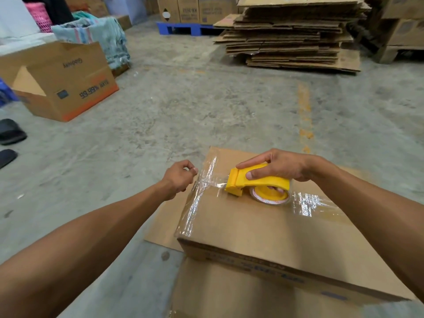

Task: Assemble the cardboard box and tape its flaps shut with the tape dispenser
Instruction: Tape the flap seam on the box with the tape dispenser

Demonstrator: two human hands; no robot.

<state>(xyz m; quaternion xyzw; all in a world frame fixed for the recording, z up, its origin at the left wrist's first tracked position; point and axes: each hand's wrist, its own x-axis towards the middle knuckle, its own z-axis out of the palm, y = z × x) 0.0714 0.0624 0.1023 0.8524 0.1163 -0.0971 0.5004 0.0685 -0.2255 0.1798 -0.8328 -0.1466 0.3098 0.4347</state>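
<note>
A worn grey concrete floor (183,106) runs back through the room, marked by a faded orange stripe (304,111). Flattened cardboard sheets (291,35) are stacked at the far right, near a blue pallet (176,28). An open printed carton (62,81) stands left, beside bundled cloth (101,35) and dark sandals (10,131).

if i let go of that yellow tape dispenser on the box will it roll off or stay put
Probably stays put: the yellow plastic tape dispenser lies on the flat top of the brown cardboard box, with its roll of clear tape against the cardboard rather than on edge. It looks light, since the right hand holds it in a loose grip. The tape stuck to the box may also hold it in place.
</note>
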